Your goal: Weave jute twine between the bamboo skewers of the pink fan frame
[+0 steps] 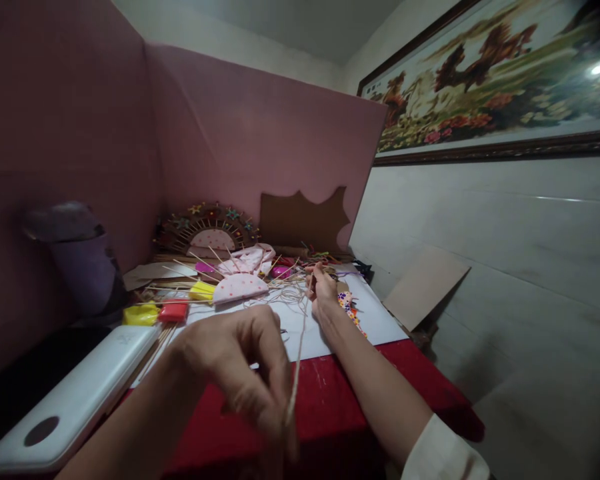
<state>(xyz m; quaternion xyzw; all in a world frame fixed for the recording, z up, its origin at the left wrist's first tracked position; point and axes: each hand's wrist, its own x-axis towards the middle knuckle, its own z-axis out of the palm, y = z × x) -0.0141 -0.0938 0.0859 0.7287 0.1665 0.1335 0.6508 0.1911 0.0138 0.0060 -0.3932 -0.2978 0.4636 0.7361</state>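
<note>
A length of thin beige twine (301,337) runs between my two hands over the front of the table. My left hand (245,367), close to the camera, pinches its near end with the fingertips. My right hand (323,287) reaches farther out, its fingers closed about the far part of the twine. Beside it lies a loose tangle of the same twine (293,295). Left of the tangle stands a half-round piece covered in pink dotted fabric (241,287), with thin wooden sticks (180,271) fanning out from it.
Yellow (141,313) and red packets (174,309) lie at left, by a white power-bank-like device (80,400). Behind stand a decorated fan-shaped piece (213,230) and cut brown cardboard (300,223). A purple bin (87,273) is far left. White paper (380,320) covers part of the red cloth (420,373).
</note>
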